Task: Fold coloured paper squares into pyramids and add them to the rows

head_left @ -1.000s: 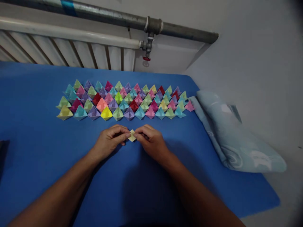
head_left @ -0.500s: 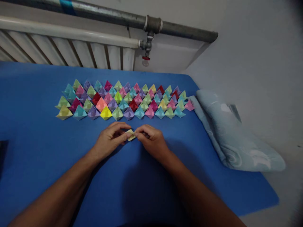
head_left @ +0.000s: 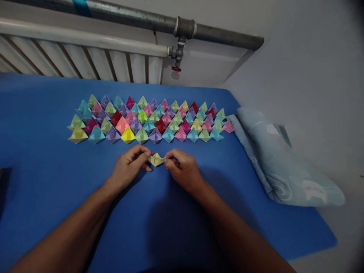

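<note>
A small pale yellow paper boat [head_left: 156, 160] is stretched between my two hands, a peak standing up in its middle. My left hand [head_left: 131, 161] pinches its left tip between thumb and fingers. At the other end, my right hand [head_left: 183, 167] grips the right tip, its fingers curled in. Just beyond my hands, several rows of folded paper boats [head_left: 155, 135] in many colours stand close together on the blue table [head_left: 127, 227]. A bright yellow boat [head_left: 127, 135] is among the nearest ones.
A folded pale blue cloth [head_left: 261, 151] with white patterns lies at the table's right side, by the wall. Behind the table are a white radiator [head_left: 110, 64], a metal pipe [head_left: 136, 21] and a valve with a red handle [head_left: 176, 69]. A dark object [head_left: 4, 185] shows at the left edge.
The yellow paper has opened from a flat, small diamond into a boat with a raised middle. My left hand has shifted from its face to its left tip, and my hands are slightly farther apart.
</note>
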Motion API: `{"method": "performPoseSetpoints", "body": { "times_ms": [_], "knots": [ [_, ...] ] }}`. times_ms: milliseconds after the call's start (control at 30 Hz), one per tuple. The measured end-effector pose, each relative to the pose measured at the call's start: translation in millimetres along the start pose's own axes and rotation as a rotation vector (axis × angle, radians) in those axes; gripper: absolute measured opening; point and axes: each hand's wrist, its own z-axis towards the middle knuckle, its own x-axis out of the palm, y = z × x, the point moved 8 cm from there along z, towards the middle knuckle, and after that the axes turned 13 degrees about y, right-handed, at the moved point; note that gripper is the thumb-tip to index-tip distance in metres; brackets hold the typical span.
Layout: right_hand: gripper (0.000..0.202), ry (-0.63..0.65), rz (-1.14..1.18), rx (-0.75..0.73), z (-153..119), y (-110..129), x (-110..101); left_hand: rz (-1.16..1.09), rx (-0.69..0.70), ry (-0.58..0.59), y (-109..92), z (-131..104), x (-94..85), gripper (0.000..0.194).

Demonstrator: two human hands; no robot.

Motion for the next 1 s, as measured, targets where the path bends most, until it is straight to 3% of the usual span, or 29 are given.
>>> {"method": "performPoseSetpoints", "body": {
  "times_ms": [200, 300, 533, 733, 867, 1000],
  "knots": [
    [0.010, 0.011, 0.027, 0.094, -2.8, -0.8, 0.6, -0.093, -0.040, -0.009, 10.2, -0.5, -4.6, 0.023],
    [0.012, -0.019, 0.004, 0.078, -4.7, 4.3, -0.6, -0.175, -0.038, -0.020, 11.7, -0.2, -3.2, 0.025],
    [0.014, -0.036, -0.152, -0.035, -7.7, 20.7, 0.5, -0.082, -0.014, 0.007, 1.8, 0.3, 8.5, 0.041],
    [0.013, -0.071, -0.172, -0.011, -8.5, 18.4, -2.8, -0.225, -0.028, 0.021, 8.2, 2.7, 10.1, 0.037],
    [0.015, -0.005, -0.211, -0.046, -8.1, 21.9, 4.8, -0.240, -0.047, -0.033, 9.1, 2.0, 7.3, 0.036],
    [0.013, 0.090, -0.101, -0.025, -7.2, 23.5, 12.6, -0.048, -0.055, -0.080, 5.9, -1.7, 5.0, 0.028]
  ]
}}
